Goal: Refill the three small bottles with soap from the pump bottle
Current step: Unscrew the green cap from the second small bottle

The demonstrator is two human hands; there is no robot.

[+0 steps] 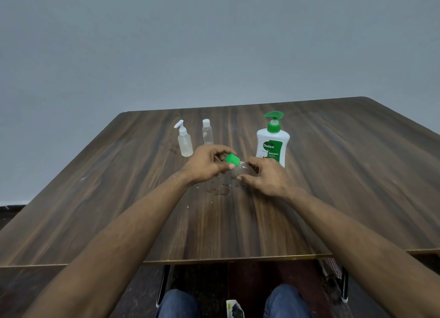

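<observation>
A white pump bottle (272, 141) with a green pump head and green label stands on the wooden table (333, 174) at right of centre. Left of it stand a small clear bottle with a white pump top (185, 141) and a small clear bottle with a white cap (207, 133). A third small clear bottle (240, 170) is held tilted just above the table. My right hand (266, 177) grips its body. My left hand (209, 161) pinches its green cap (232, 159).
A patch of spilled liquid (219, 190) lies on the table under my hands. The table's front edge (238, 258) runs across below my forearms. My knees in blue jeans (177, 303) and chair legs (163, 286) show beneath it. A grey wall rises behind.
</observation>
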